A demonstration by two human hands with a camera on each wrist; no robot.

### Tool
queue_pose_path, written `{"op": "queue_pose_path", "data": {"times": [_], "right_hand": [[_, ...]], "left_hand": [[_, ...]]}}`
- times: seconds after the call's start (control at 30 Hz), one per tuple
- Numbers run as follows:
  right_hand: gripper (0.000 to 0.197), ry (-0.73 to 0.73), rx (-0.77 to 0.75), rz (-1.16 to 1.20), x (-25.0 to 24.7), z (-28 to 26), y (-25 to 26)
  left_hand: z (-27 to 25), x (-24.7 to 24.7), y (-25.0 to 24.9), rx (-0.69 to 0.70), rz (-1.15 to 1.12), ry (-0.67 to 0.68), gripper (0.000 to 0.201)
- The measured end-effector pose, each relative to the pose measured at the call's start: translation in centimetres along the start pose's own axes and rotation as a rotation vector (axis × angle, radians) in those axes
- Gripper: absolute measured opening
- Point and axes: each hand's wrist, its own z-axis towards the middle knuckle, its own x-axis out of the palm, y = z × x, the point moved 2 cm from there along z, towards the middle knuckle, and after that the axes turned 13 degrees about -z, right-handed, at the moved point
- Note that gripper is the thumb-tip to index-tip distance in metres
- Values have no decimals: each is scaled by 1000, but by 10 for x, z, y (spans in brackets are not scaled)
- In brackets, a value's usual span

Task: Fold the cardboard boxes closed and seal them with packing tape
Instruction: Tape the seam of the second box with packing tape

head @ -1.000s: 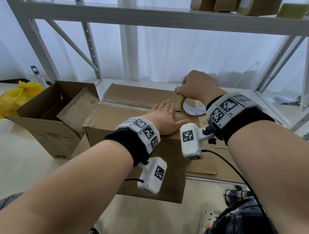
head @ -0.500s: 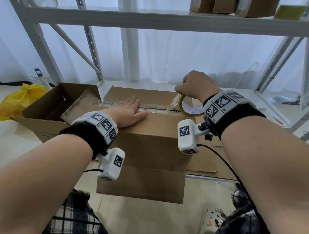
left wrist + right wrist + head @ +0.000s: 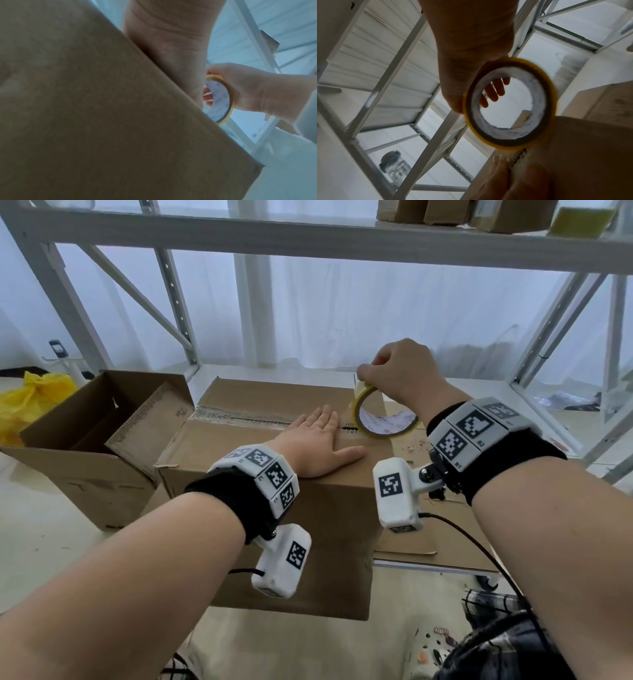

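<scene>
Two hands: left hand (image 3: 317, 445) flat on matte cardboard box (image 3: 281, 508); right hand (image 3: 400, 374) pinching glossy yellow tape ring (image 3: 385, 419).

A: How far can you follow the closed box (image 3: 274, 508)?
B: In the left wrist view its side fills the picture, blurred, and covers the left hand's (image 3: 317, 445) fingers.

A: And the tape roll (image 3: 510, 102)?
B: Smeared at its rim; the right hand's (image 3: 404, 374) thumb is hidden behind it.

A: The upper shelf?
B: Its boxes (image 3: 445, 212) are cut off by the top edge.
</scene>
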Motion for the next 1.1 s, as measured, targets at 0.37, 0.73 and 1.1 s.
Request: {"op": "queue_pose_path", "data": {"times": [0.37, 0.73, 1.1], "right_hand": [[31, -79, 151, 310, 1, -19, -19], [26, -35, 161, 145, -7, -16, -35], [35, 44, 179, 112, -4, -19, -54]], "left_hand": [[1, -1, 1, -15, 10, -13, 90], [-2, 0, -2, -21, 10, -34, 88], [-1, -1, -4, -30, 30, -11, 88]]}}
